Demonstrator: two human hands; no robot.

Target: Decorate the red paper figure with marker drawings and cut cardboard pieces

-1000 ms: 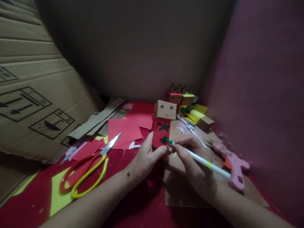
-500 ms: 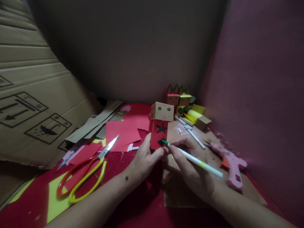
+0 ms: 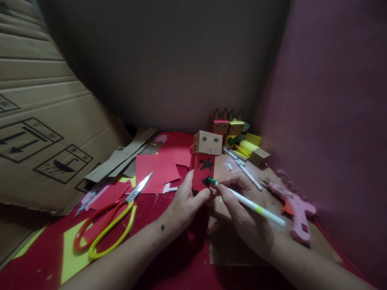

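This is a small craft corner; whether it belongs to a home or a workshop cannot be told. Scissors (image 3: 130, 198), a pink glue gun (image 3: 299, 209), marker pens (image 3: 249, 176) and coloured paper (image 3: 155, 168) lie on a red table (image 3: 151, 207), between a printed cardboard box (image 3: 60, 121) and a purplish wall (image 3: 329, 100).

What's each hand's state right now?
Left hand: closed, holding the red-bodied cardboard figure.
Right hand: closed, holding the green-tipped marker.
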